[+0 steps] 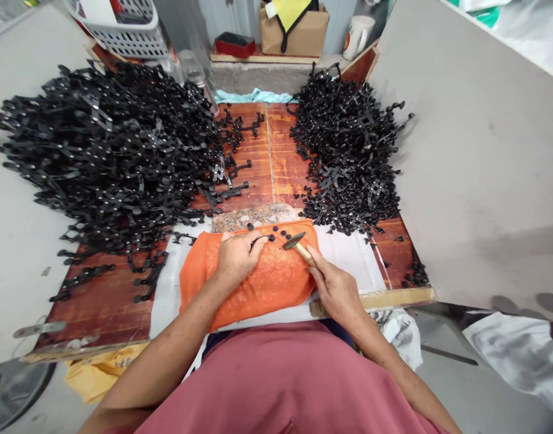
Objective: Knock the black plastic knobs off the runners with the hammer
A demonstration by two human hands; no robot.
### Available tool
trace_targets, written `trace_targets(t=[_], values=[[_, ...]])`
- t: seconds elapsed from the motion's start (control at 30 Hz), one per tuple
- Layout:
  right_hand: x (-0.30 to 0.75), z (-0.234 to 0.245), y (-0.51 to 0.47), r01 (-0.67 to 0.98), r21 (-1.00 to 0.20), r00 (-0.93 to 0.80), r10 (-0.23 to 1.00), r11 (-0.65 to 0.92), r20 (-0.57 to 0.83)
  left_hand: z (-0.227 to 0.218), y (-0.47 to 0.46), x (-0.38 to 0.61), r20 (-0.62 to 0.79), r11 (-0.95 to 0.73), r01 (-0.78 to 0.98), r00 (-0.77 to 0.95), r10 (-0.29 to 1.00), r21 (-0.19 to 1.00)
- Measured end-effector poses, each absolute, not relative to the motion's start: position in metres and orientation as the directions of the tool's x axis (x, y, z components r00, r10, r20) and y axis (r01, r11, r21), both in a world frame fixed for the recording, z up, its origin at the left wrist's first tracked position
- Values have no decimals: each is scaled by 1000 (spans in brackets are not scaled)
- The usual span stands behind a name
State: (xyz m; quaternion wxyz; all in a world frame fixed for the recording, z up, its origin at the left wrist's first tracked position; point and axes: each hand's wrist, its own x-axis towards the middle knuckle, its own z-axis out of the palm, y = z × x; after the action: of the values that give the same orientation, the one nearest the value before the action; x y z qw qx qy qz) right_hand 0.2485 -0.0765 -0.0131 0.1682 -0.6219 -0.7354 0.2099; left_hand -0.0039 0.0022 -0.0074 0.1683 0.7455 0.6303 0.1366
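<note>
My left hand (238, 256) is closed over the orange cloth (258, 295), pinching a small black linked part (263, 239) between thumb and fingers. Part of that piece is hidden by the fingers. In my right hand (337, 282) is a small hammer (298, 243), gripped by its pale wooden handle. Its dark head hangs just above the cloth, right of the part and apart from it. A few small round black pieces (283, 233) lie on the cloth near the hammer head. A speckled stone slab (253, 217) shows behind the cloth's far edge.
Large heaps of black linked parts, a left heap (122, 144) and a right heap (348, 150), lie on the reddish wooden table (285, 157). Grey panels (475, 157) stand at both sides. Along the back are a white basket (135, 39), a cardboard box (298, 36) and a mug (357, 37).
</note>
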Motion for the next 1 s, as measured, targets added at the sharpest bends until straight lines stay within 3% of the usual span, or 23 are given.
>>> trace_targets(t=[0.23, 0.43, 0.6, 0.77, 0.9, 1.0], values=[[249, 3, -71, 855, -491, -210, 977, 168, -30, -6, 3, -3, 10, -157, 906, 167, 986, 392], [236, 35, -51, 850, -446, -251, 960, 280, 125, -6, 3, -1, -9, -156, 924, 170, 985, 348], [225, 28, -38, 937, -233, -273, 962, 260, -22, -9, 1, -1, -12, -156, 936, 168, 986, 316], [226, 28, -43, 921, -276, -258, 962, 273, 89, -7, 1, 0, -11, -157, 928, 170, 985, 338], [226, 28, -43, 945, -172, -295, 952, 278, -83, -6, 1, -1, -35, -161, 939, 180, 983, 304], [226, 30, -42, 935, -230, -281, 960, 268, -22, -7, 1, 1, -29, -158, 942, 174, 984, 297]])
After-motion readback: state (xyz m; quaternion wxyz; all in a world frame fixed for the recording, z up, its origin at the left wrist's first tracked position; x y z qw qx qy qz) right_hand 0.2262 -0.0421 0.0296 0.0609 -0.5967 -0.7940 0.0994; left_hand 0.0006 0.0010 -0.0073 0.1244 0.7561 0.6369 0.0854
